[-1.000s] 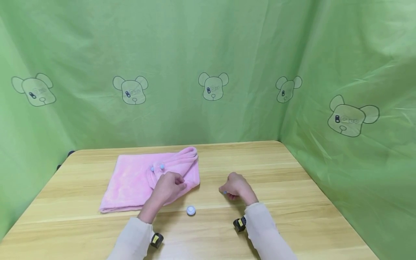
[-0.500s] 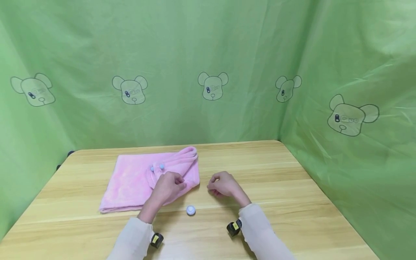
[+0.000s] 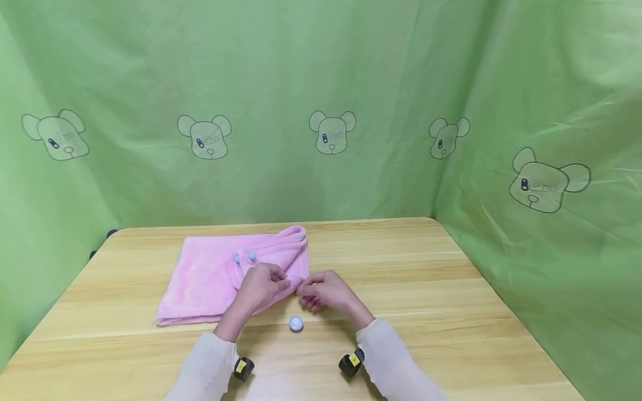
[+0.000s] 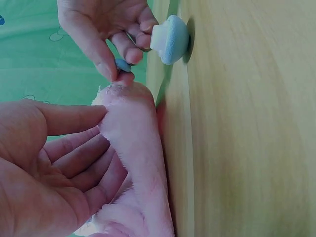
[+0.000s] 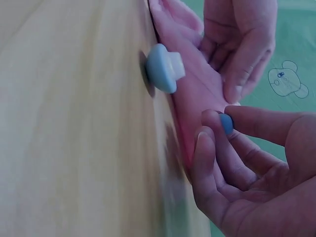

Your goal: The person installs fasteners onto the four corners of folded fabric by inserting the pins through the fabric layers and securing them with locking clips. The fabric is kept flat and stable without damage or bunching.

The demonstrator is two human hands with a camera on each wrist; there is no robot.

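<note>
A folded pink plush blanket (image 3: 200, 284) lies on the table at the left. My left hand (image 3: 261, 285) pinches its near-right corner between thumb and fingers, raising the edge, as the left wrist view shows. Just right of that corner, my right hand (image 3: 326, 291) pinches a small blue round-headed piece (image 5: 226, 123) between thumb and index finger. Its fingertips are right at the blanket's edge; the piece's underside is mostly hidden by them. On the table in front of both hands stands a light-blue mushroom-shaped cap (image 4: 176, 40) with a white stem, stem up.
Two small blue round heads (image 3: 252, 255) sit on the blanket's gathered middle, beyond my left hand. The wooden table (image 3: 426, 312) extends to the right. Green curtains (image 3: 271, 178) with bear-head drawings enclose its back and sides.
My right hand has moved left across the table to the blanket's corner, carrying the small blue piece. The left hand keeps its hold in place, and the cap stays put.
</note>
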